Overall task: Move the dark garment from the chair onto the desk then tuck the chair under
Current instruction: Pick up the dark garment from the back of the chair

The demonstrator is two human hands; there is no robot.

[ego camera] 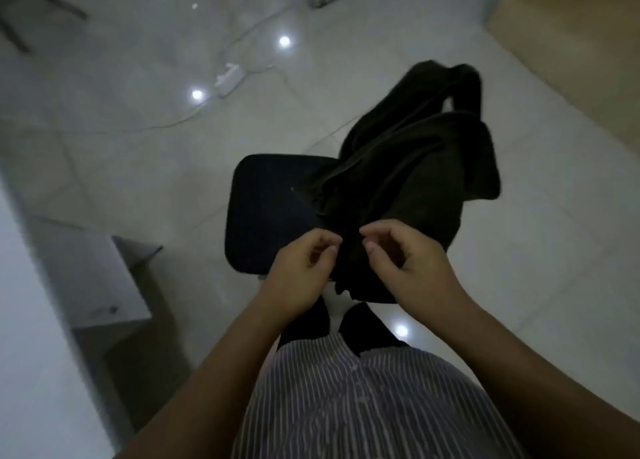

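Note:
The dark garment (408,168) is bunched and lifted, and it hangs over the right side of the black chair seat (270,209). My left hand (301,271) pinches the garment's near edge above the seat's front. My right hand (408,261) pinches the same edge just to the right, with the fingertips of both hands almost touching. The garment hides the chair's right part and whatever back it has. A white desk surface (20,320) runs along the left edge of the view.
A white drawer unit (104,278) stands under the desk at the left. A white power strip (228,78) with cables lies on the glossy tiled floor beyond the chair. A wooden surface (571,43) fills the top right. My dark-socked feet (363,327) stand right behind the chair.

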